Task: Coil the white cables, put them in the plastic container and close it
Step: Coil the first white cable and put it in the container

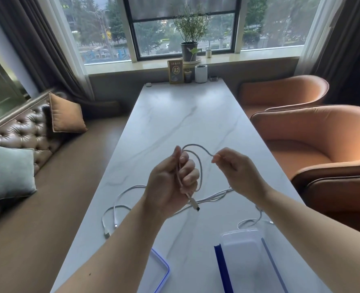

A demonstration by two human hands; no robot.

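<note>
My left hand (170,182) is closed around a white cable (200,166), holding a loop above the marble table (174,115); the cable's plug (194,205) hangs below my fist. My right hand (236,168) pinches the same cable between thumb and forefinger just right of the loop. A second white cable (115,206) lies loose on the table to the left, and more white cable (248,222) trails at the right. The clear plastic container (248,261) with blue trim stands open at the near right. Its blue-edged lid (162,269) lies at the near left, partly under my left arm.
Two orange armchairs (314,144) stand close along the table's right side. A tufted sofa with cushions (27,134) runs along the left. At the table's far end stand an A2 sign (175,71), a white cup (201,73) and small items below the window sill.
</note>
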